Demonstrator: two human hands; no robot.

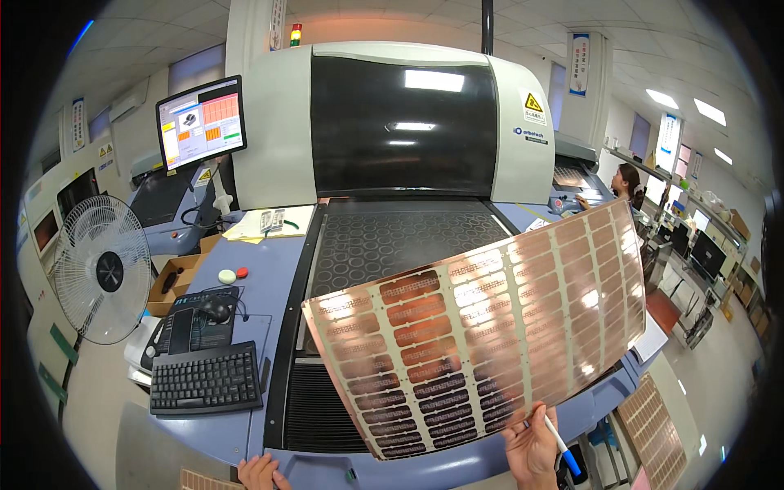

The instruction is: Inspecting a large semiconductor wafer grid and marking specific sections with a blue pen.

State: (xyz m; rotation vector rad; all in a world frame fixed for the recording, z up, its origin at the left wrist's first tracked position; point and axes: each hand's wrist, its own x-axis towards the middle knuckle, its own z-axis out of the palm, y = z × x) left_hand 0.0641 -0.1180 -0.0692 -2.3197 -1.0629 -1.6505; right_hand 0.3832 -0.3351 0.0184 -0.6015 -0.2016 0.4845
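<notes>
A large copper circuit board panel (490, 327) with rows of small rectangular units is tilted up over the front of the machine. My right hand (532, 449) pinches its lower edge between thumb and fingers. A white marker pen (560, 443) with a blue end is also tucked in that hand, pointing down to the right. At the lower edge of the view, my left hand (263, 472) lies by the machine's blue front edge, apart from the panel. Its fingers are stretched out and only partly in view. Behind the panel is the machine's dark bed (392, 237), marked with rings.
The machine's dark hood (404, 122) rises behind the bed. To the left are a keyboard (206, 379), a monitor (202, 122), a fan (102, 269), a cardboard box (186, 269) and papers (253, 224). More copper panels (653, 429) stand low at right. A co-worker (627, 181) is farther right.
</notes>
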